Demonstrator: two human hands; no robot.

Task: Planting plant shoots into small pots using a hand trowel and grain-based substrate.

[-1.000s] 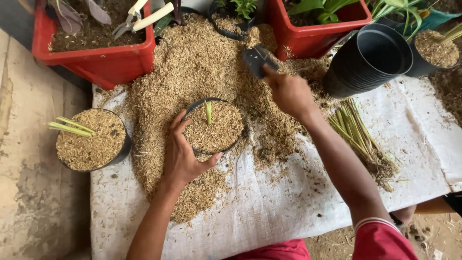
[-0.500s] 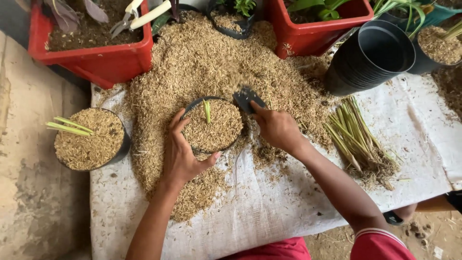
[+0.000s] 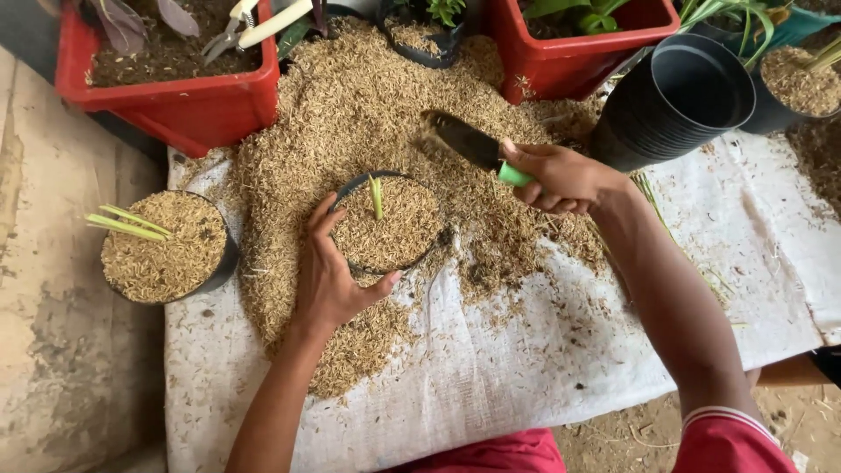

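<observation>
A small black pot (image 3: 346,198) full of rice husk, with one short green shoot (image 3: 377,196) standing in it, sits in the middle of a big husk pile (image 3: 350,105). My left hand (image 3: 331,271) cups the pot's near left side. My right hand (image 3: 561,178) grips the green handle of a black trowel (image 3: 464,140), whose blade lies tilted over the husk just right of the pot.
A second husk-filled pot (image 3: 162,250) with green shoots stands at the left. Red planters (image 3: 175,79) (image 3: 569,52), a stack of black pots (image 3: 674,101) and pruning shears (image 3: 254,26) line the far side. A white sack (image 3: 526,350) covers the surface.
My right hand has swung the trowel from the pot's rim out to the right and turned it, so the blade now points into the husk pile. The left hand has stayed on the pot.
</observation>
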